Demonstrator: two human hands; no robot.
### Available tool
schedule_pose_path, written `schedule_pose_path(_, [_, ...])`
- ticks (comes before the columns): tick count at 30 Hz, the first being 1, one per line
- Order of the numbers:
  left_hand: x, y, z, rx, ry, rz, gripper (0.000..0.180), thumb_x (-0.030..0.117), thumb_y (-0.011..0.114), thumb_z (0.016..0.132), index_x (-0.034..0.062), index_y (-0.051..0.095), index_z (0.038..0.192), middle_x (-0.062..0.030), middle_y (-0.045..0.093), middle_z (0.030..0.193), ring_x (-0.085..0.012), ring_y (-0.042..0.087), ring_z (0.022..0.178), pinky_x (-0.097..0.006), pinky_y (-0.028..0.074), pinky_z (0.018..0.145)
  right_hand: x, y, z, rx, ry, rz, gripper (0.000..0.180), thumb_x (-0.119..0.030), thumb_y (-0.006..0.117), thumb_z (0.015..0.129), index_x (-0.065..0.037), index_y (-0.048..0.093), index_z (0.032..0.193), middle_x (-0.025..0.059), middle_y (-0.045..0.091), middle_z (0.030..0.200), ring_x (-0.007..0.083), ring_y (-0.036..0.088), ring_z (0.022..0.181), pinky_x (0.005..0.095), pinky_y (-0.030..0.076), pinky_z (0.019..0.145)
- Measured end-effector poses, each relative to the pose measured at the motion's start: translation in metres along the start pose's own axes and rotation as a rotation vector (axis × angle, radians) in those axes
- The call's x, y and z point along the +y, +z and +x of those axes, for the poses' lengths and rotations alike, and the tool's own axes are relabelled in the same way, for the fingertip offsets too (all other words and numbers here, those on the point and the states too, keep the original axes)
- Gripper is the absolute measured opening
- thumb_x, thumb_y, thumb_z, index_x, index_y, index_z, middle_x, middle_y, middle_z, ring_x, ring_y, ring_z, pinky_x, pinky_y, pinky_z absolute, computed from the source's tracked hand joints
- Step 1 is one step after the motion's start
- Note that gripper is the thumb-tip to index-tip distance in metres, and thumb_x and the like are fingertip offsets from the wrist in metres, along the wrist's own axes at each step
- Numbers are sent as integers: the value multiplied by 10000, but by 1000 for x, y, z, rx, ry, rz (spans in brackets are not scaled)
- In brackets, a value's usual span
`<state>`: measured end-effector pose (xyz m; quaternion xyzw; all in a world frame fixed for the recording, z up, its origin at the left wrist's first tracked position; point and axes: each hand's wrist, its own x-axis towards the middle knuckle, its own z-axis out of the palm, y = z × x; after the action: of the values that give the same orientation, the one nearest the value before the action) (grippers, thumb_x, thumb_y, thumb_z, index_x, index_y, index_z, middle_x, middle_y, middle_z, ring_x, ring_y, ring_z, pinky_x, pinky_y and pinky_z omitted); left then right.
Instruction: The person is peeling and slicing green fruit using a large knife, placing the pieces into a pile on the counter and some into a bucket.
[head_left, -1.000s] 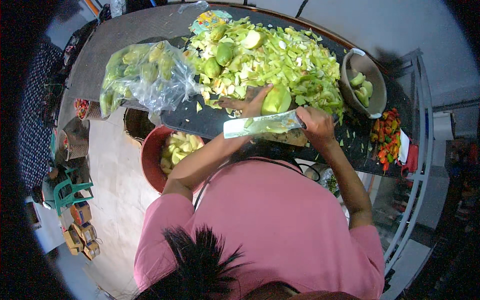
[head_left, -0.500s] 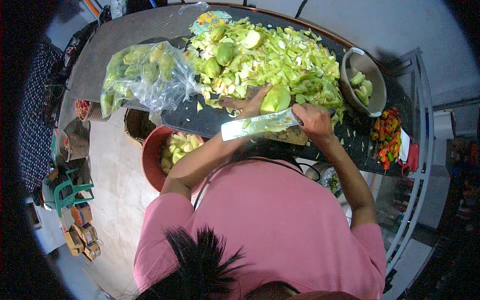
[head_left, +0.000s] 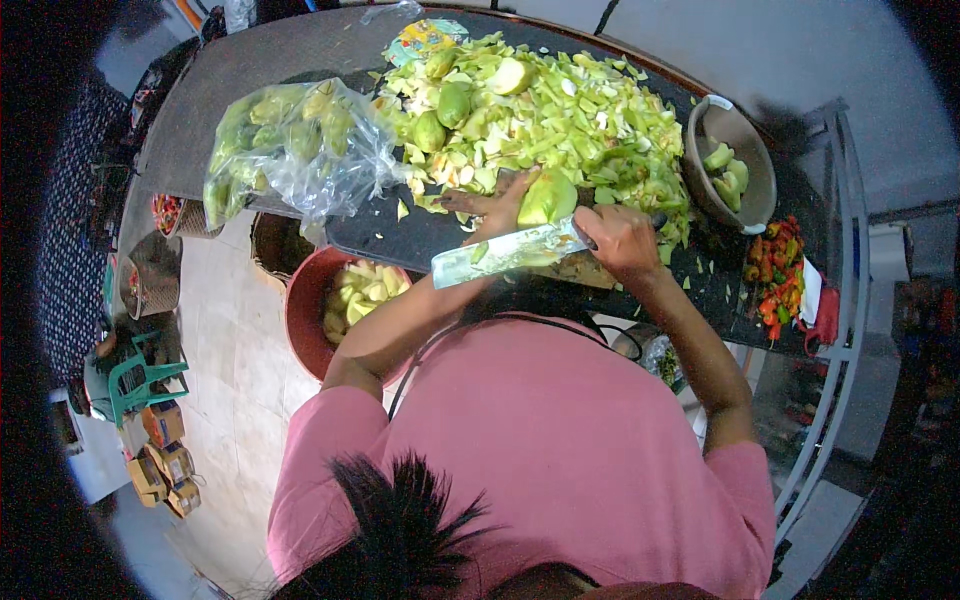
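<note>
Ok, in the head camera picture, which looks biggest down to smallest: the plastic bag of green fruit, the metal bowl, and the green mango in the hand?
1. plastic bag of green fruit
2. metal bowl
3. green mango, held by the left hand

The right hand holds the knife.

Dark worktable on a metal frame; pale tiled floor at left; green plastic crate; stacked small boxes; even daylight

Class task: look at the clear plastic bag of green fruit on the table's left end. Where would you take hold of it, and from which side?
Grip the bag at its bunched, loose plastic on the right end, coming from above. The rest bulges taut over the fruit, offering no gather to pinch.
</note>
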<state>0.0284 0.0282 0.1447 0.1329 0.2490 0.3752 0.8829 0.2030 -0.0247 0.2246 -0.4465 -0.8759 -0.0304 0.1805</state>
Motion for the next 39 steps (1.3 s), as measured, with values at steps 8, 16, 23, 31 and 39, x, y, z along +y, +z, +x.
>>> schedule_pose_path(8, [7, -16, 7, -23, -77, -228, 424, 428, 497, 898, 91, 530, 1153, -129, 623, 1021, -270, 634, 867, -441, 531, 773, 39, -1, -18, -17, 110, -46, 87, -147, 532, 758, -106, 527, 834, 121, 532, 655, 323, 578, 625, 422, 448, 537])
schedule_pose_path(16, [-4, -10, 9, -144, -44, -110, 437, 432, 519, 893, 64, 539, 1128, -118, 626, 1005, -277, 631, 844, -430, 535, 746, 20, 2, -2, -27, 31, -39, 125, -174, 537, 753, -95, 523, 849, 140, 541, 666, 335, 574, 635, 441, 446, 556])
schedule_pose_path(23, [14, -10, 2, 31, -126, -177, 433, 472, 514, 885, 139, 532, 1162, -101, 614, 1066, -269, 620, 905, -481, 531, 723, 76, 22, -41, 3, 232, -32, 216, -282, 514, 833, -70, 508, 871, 168, 572, 699, 338, 591, 672, 431, 461, 582])
schedule_pose_path(31, [-15, -24, 15, -119, -57, 100, 447, 512, 462, 887, 178, 533, 1174, -97, 597, 1129, -273, 595, 972, -518, 490, 823, 50, 26, -13, -92, 156, 65, 378, -422, 476, 855, -60, 508, 959, 181, 590, 739, 370, 595, 716, 458, 466, 606])
schedule_pose_path(39, [-4, -4, 10, 78, -174, -92, 431, 516, 467, 891, 144, 562, 1086, -95, 633, 942, -268, 622, 787, -469, 531, 658, 111, 49, -71, -112, 555, -35, 307, -278, 593, 818, -71, 572, 1043, 194, 587, 708, 398, 583, 680, 460, 466, 599])
